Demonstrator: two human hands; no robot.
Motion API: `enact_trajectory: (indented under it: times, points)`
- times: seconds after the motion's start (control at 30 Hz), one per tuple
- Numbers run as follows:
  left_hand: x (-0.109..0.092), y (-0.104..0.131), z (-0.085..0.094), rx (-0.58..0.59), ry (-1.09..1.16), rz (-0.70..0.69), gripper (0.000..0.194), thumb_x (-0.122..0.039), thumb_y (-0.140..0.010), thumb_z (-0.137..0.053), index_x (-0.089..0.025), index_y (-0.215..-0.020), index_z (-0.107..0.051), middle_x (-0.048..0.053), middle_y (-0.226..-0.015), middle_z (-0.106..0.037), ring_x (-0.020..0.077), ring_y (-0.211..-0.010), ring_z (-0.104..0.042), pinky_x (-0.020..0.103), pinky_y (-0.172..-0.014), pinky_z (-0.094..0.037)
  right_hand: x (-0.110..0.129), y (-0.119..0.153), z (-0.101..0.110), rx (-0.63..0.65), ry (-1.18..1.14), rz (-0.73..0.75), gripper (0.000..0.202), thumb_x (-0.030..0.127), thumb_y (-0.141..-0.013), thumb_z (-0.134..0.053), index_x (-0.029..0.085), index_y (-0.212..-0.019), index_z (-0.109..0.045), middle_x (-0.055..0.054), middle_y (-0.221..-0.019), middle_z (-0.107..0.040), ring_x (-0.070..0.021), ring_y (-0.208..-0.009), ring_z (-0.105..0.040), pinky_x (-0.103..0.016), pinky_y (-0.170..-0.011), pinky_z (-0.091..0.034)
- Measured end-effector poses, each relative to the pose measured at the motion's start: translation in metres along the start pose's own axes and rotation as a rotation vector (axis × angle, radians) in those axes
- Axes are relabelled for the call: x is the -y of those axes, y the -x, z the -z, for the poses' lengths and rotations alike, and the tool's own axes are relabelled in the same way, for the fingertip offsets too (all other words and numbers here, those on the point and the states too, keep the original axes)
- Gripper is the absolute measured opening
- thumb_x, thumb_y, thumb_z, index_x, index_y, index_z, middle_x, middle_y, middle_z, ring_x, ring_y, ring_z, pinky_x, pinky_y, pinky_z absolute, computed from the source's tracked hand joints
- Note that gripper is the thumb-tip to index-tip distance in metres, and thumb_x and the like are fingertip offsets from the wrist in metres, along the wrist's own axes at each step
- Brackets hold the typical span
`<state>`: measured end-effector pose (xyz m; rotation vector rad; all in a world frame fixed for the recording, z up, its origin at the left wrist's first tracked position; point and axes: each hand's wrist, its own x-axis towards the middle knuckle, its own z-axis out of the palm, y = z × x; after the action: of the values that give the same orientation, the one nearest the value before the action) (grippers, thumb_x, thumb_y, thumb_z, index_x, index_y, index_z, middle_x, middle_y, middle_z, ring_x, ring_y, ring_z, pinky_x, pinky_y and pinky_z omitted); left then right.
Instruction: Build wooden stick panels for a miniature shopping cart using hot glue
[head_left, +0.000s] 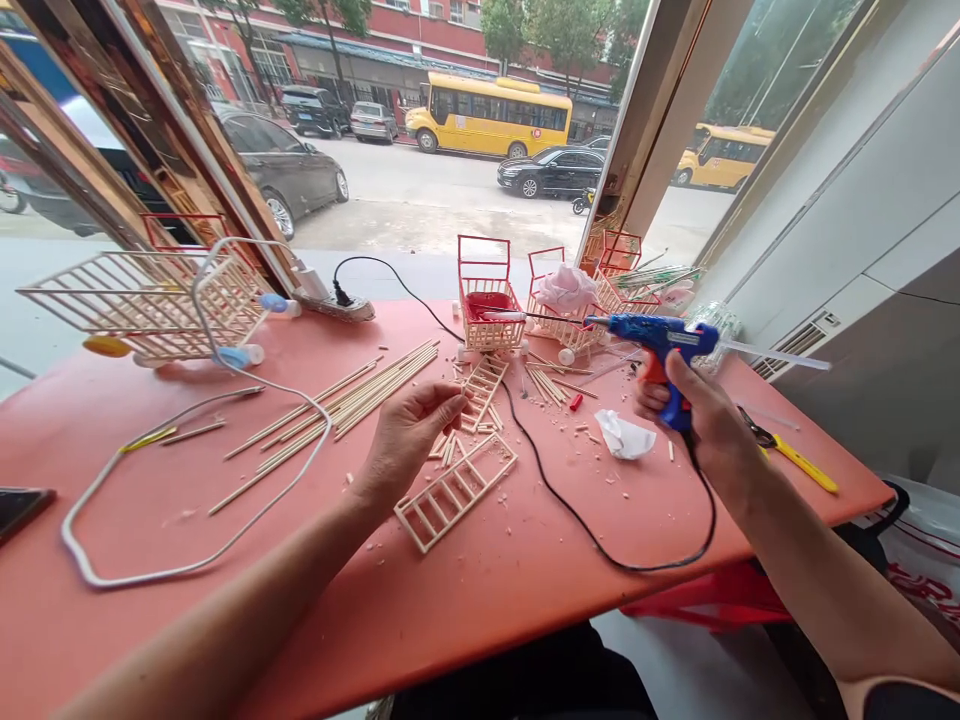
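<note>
My right hand (679, 390) is wrapped round the handle of a blue glue gun (660, 338), whose nozzle points left and whose clear glue stick juts out at the back. The fingers of my left hand (416, 430) are pinched together over the middle of the table; what they hold is too small to name. Just right of those fingertips lies a small wooden ladder-like frame (487, 385). A larger ladder-like frame (457, 492) rests flat on the table below it, among wood crumbs. Loose wooden sticks (352, 400) lie left of my left hand.
Small stick carts (491, 325) stand along the window side, one holding a pink flower (566, 288). A bigger cart (150, 300) is at left. Black and white cables cross the pink table (300, 620). Crumpled tissue (625, 436) and yellow-handled pliers (806, 465) lie at right.
</note>
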<state>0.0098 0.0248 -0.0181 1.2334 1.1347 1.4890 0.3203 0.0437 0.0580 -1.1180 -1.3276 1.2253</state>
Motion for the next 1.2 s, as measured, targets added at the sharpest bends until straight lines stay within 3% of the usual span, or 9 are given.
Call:
enact_trajectory:
  times: [0.1,0.2,0.33,0.57,0.67,0.8,0.97,1.2]
  points:
    - [0.002,0.0,0.001,-0.025,-0.006,-0.007,0.021,-0.039,-0.075,-0.086,-0.019,-0.081,-0.08,0.002,-0.066,-0.07,0.0128,-0.057,-0.056,0.027,-0.057,-0.049,-0.011,-0.02,-0.048,0.137,-0.08,0.05,0.058,0.075,-0.07,-0.083,0.026,-0.08,-0.053,0.007,-0.063,-0.033,-0.0117,-0.054,-0.033,-0.03,-0.052,-0.035]
    - [0.002,0.0,0.001,-0.026,-0.007,0.001,0.02,-0.038,-0.075,-0.085,-0.019,-0.079,-0.08,0.003,-0.067,-0.071,0.0128,-0.057,-0.056,0.027,-0.057,-0.049,-0.035,-0.026,-0.069,0.153,-0.052,0.071,0.052,0.069,-0.076,-0.083,0.023,-0.09,-0.063,0.005,-0.066,-0.043,-0.0114,-0.056,-0.038,-0.03,-0.053,-0.034]
    - [0.0,0.002,-0.002,0.02,0.013,0.044,0.017,-0.037,-0.075,-0.085,-0.021,-0.076,-0.08,0.002,-0.064,-0.07,0.0134,-0.057,-0.057,0.027,-0.058,-0.05,-0.056,-0.021,-0.063,0.245,0.108,0.014,0.053,0.072,-0.083,-0.074,0.02,-0.094,-0.072,0.0,-0.073,-0.055,-0.0126,-0.059,-0.043,-0.03,-0.054,-0.035]
    - [0.001,0.006,-0.006,0.021,0.035,0.11,0.018,-0.04,-0.076,-0.087,-0.023,-0.078,-0.083,0.004,-0.07,-0.075,0.0146,-0.055,-0.056,0.027,-0.049,-0.043,-0.054,-0.015,-0.055,0.251,0.381,0.186,0.039,0.064,-0.092,-0.068,0.026,-0.095,-0.076,-0.007,-0.085,-0.072,-0.0211,-0.071,-0.06,-0.035,-0.062,-0.047]
    - [0.002,0.005,-0.005,0.028,0.012,0.093,0.019,-0.042,-0.078,-0.086,-0.023,-0.083,-0.085,0.005,-0.072,-0.077,0.0149,-0.057,-0.058,0.027,-0.05,-0.044,-0.054,-0.013,-0.057,0.297,0.439,0.18,0.043,0.064,-0.094,-0.064,0.024,-0.093,-0.077,-0.01,-0.089,-0.076,-0.0254,-0.078,-0.067,-0.038,-0.066,-0.05]
    - [0.002,0.005,-0.004,0.02,-0.013,0.074,0.02,-0.041,-0.077,-0.087,-0.022,-0.083,-0.085,0.005,-0.073,-0.078,0.0141,-0.058,-0.058,0.027,-0.055,-0.047,-0.049,-0.008,-0.058,0.303,0.462,0.178,0.05,0.069,-0.094,-0.06,0.021,-0.091,-0.075,-0.009,-0.085,-0.074,-0.0204,-0.068,-0.061,-0.033,-0.056,-0.044]
    - [-0.004,0.007,-0.004,0.012,-0.044,0.083,0.014,-0.033,-0.08,-0.082,-0.02,-0.084,-0.084,0.003,-0.076,-0.078,0.0121,-0.061,-0.058,0.024,-0.059,-0.047,-0.041,-0.003,-0.058,0.334,0.502,0.244,0.058,0.071,-0.098,-0.052,0.018,-0.085,-0.069,-0.005,-0.077,-0.065,-0.0133,-0.061,-0.051,-0.028,-0.056,-0.041]
    - [-0.004,0.005,-0.004,0.01,-0.043,0.061,0.015,-0.032,-0.078,-0.082,-0.018,-0.083,-0.084,0.002,-0.071,-0.074,0.0111,-0.062,-0.057,0.023,-0.06,-0.047,-0.041,-0.003,-0.058,0.324,0.562,0.218,0.065,0.079,-0.096,-0.048,0.017,-0.082,-0.065,-0.005,-0.075,-0.065,-0.0148,-0.064,-0.054,-0.029,-0.059,-0.043]
